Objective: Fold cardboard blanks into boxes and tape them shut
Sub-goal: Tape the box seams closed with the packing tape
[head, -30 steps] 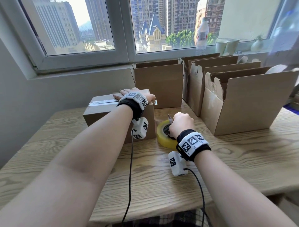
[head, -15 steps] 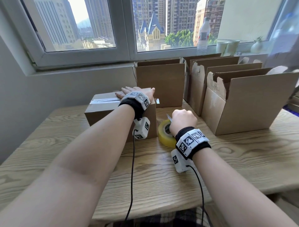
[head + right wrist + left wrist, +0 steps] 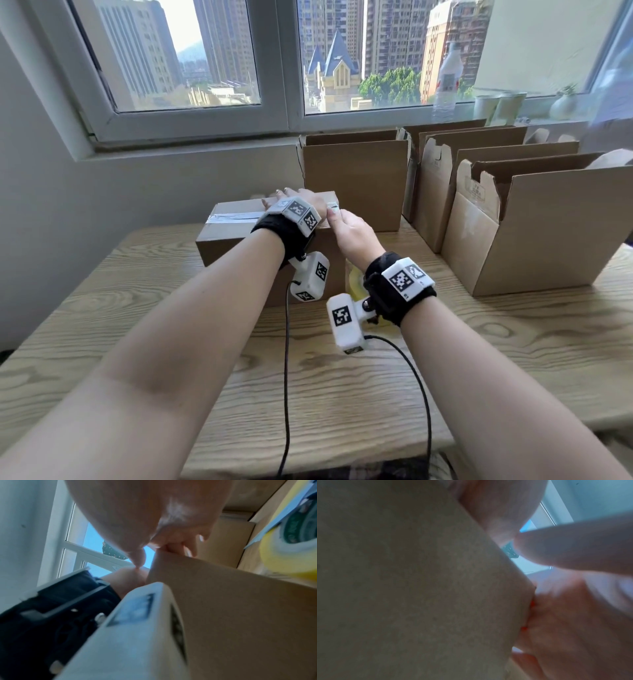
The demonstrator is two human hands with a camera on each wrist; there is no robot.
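The head camera looked forward and down over both forearms at the worktop (image 3: 513, 342) and window (image 3: 274, 68). Each wrist camera sat pressed close against the closed box (image 3: 239, 236), facing upward along its side toward the window; both shared that box (image 3: 402, 588) (image 3: 240, 615).

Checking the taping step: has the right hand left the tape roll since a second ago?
Yes. The right hand rose from the tape roll to the closed box's right top edge.

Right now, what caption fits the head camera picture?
Left hand presses the taped box flat while right hand pinches the tape end.
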